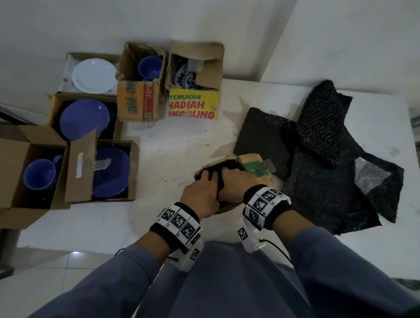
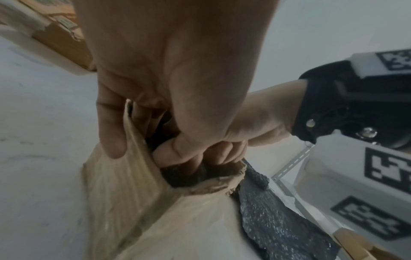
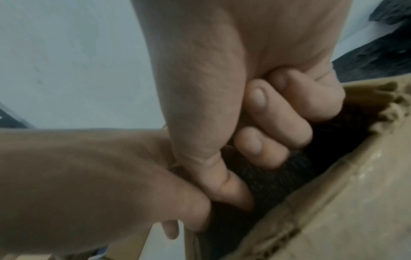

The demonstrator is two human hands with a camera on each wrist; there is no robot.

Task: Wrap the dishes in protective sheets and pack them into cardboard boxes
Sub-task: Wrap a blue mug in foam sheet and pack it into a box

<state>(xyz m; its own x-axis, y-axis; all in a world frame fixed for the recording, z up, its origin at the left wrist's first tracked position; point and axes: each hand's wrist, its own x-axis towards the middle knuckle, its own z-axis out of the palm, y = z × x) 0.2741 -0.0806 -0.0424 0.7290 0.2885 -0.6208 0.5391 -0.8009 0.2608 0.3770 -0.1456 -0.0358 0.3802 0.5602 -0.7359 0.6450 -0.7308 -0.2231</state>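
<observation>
Head view showed my left hand [image 1: 201, 195] and right hand [image 1: 232, 182] both gripping a black-wrapped bundle [image 1: 221, 180], pushing it down inside the small cardboard box [image 1: 253, 167] on the white bench [image 1: 179, 148], beside loose black sheets [image 1: 326, 165].

Head cam overhead; wrist cams close, share box [image 1: 253, 167]

I see both forearms reaching forward in blue-grey sleeves, each wrist wearing a black band with white marker blocks. My left hand [image 1: 201, 198] and right hand [image 1: 232, 184] sit pressed side by side, touching, knuckles up. Both sets of fingers [image 3: 275, 123] are curled downward, gripping black wrapped material [image 3: 266, 183] between them.
</observation>
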